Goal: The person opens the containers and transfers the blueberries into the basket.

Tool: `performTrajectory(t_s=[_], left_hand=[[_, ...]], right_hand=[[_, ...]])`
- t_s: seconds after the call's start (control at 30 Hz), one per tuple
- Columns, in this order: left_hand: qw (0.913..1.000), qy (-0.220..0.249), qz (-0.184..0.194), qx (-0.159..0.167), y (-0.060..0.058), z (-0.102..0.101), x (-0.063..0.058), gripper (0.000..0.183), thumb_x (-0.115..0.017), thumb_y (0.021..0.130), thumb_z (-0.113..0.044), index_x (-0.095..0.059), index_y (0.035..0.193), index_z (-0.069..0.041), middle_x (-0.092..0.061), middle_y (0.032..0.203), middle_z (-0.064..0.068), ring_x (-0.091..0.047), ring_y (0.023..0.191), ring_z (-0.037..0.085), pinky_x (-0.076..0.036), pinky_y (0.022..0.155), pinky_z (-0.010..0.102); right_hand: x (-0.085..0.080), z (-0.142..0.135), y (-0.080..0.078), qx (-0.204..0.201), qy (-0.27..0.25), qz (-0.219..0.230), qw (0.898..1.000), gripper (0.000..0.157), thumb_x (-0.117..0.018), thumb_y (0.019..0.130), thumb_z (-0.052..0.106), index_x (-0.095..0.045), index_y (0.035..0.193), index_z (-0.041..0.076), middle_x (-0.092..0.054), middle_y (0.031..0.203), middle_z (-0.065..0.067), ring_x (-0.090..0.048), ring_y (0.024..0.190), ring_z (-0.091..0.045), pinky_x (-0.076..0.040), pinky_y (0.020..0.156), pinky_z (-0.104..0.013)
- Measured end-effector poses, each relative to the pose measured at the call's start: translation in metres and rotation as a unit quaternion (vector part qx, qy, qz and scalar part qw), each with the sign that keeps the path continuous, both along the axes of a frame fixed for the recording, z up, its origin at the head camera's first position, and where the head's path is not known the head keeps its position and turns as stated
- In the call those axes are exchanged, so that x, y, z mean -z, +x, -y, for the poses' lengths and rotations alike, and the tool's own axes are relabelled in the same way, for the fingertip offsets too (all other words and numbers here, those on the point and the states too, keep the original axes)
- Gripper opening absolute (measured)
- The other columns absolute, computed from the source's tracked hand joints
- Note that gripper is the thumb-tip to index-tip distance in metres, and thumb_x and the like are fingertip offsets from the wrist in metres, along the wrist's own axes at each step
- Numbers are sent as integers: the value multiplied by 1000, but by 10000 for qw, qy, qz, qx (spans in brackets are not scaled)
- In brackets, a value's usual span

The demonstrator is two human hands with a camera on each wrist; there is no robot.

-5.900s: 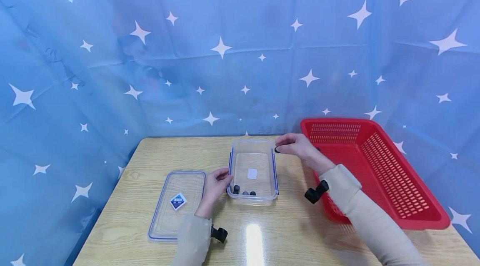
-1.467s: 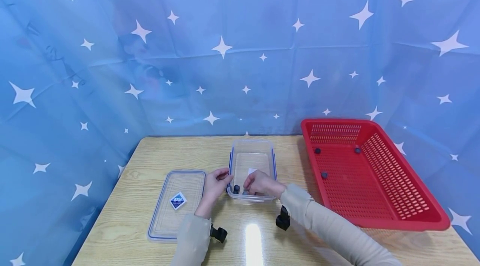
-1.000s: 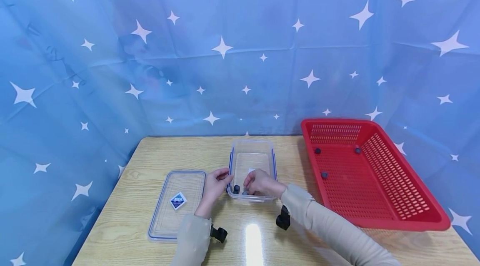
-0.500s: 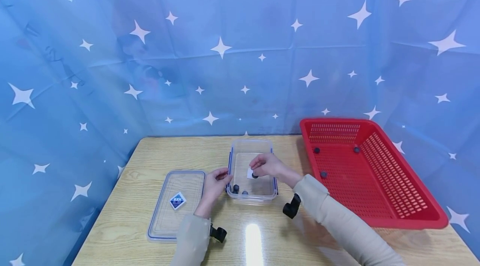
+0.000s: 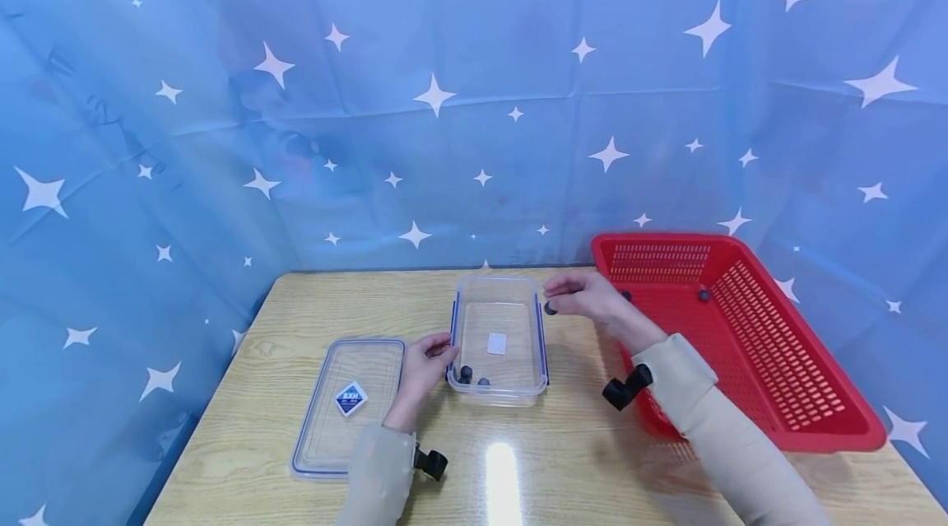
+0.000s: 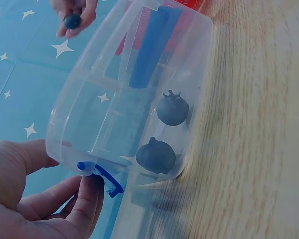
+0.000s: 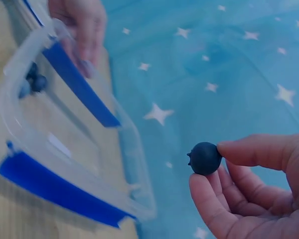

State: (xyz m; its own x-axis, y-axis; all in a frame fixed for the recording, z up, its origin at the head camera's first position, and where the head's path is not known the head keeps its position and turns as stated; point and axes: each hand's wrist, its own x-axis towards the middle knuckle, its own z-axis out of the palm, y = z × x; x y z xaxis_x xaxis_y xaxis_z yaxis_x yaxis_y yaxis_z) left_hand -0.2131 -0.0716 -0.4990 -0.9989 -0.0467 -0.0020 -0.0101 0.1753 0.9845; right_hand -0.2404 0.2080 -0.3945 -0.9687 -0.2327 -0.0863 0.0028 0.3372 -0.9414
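My right hand (image 5: 588, 304) pinches a dark blueberry (image 7: 205, 158) between thumb and fingertips, in the air just right of a clear plastic food container (image 5: 498, 390). The berry's small crown shows in the right wrist view. On the container's left side, my left hand (image 5: 425, 365) holds the rim near a blue latch (image 6: 107, 179), thumb and fingers on either side of the wall. A few more blueberries (image 6: 173, 109) lie inside, gathered at the near left corner. A small white label (image 5: 497, 343) shows through the container's floor.
To the left, a clear lid (image 5: 374, 444) with a blue seal and a diamond sticker lies flat. A red perforated basket (image 5: 748, 394) stands at the right with blueberries (image 5: 704, 295) in it; my right forearm covers part of it. A starred blue curtain (image 5: 474, 98) hangs behind the table.
My right hand reached into the container, took up a blueberry and carried it up and right, past the rim. Fewer berries lie in the container and more in the basket. My left hand stayed put.
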Motion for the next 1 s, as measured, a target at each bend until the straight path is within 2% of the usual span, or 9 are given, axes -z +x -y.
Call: performTrajectory(t_s=[0.13, 0.23, 0.33, 0.43, 0.57, 0.7, 0.83, 1.0], left_hand=[[10000, 43, -13, 32, 0, 0, 0, 31, -67, 82, -1, -61, 110, 12, -65, 95, 18, -61, 88, 23, -51, 74, 23], [10000, 59, 10, 35, 0, 0, 0, 31, -67, 82, -1, -61, 110, 12, -65, 95, 19, -61, 88, 22, -50, 74, 22], [10000, 38, 24, 24, 0, -1, 0, 31, -67, 83, -1, -61, 110, 12, -65, 96, 20, -61, 87, 22, -50, 73, 22], [10000, -1, 38, 18, 0, -1, 0, 30, -66, 83, -1, -62, 110, 11, -65, 96, 19, -61, 87, 21, -50, 72, 21], [10000, -7, 31, 24, 0, -1, 0, 29, -66, 83, -1, -62, 109, 11, -66, 96, 18, -61, 88, 22, -50, 72, 21], [10000, 8, 29, 27, 0, -1, 1, 29, -66, 83, -1, -62, 110, 10, -66, 96, 17, -61, 89, 23, -50, 73, 21], [10000, 16, 11, 26, 1, -1, 0, 29, -66, 83, -1, -62, 109, 11, -66, 96, 18, -61, 89, 24, -49, 72, 21], [10000, 30, -4, 35, 0, 0, 0, 30, -66, 82, -1, -62, 109, 11, -65, 96, 18, -61, 88, 23, -49, 72, 21]], right_hand=[[-8, -24, 1, 275, 174, 98, 9994, 38, -62, 88, 8, -53, 122, -7, -56, 117, -24, -61, 92, -18, -49, 88, -36], [-12, -42, 3, 450, 134, 190, 9987, 40, -63, 89, 12, -51, 124, -4, -56, 118, -20, -61, 93, -16, -50, 88, -34], [-15, -60, 5, 547, -242, 130, 9981, 42, -63, 89, 12, -49, 124, -7, -61, 110, -10, -63, 89, -9, -52, 83, -28], [-16, -78, 7, 605, -709, 57, 9956, 34, -63, 89, 8, -53, 119, -5, -64, 100, 1, -64, 86, -5, -52, 80, -26], [-14, -99, 10, 740, -1163, 136, 9904, 20, -62, 89, 4, -59, 109, 4, -66, 93, 5, -64, 84, -5, -53, 77, -23], [-8, -115, 13, 848, -1299, 304, 9874, 16, -61, 89, 3, -61, 103, 10, -64, 92, 7, -64, 84, -6, -52, 75, -20], [0, -129, 14, 833, -1355, 377, 9866, 19, -59, 90, 2, -58, 108, 4, -63, 93, 7, -63, 84, -5, -52, 76, -21], [12, -140, 14, 843, -960, 391, 9910, 30, -58, 91, 3, -50, 118, -6, -63, 91, 10, -62, 83, -3, -53, 75, -22]])
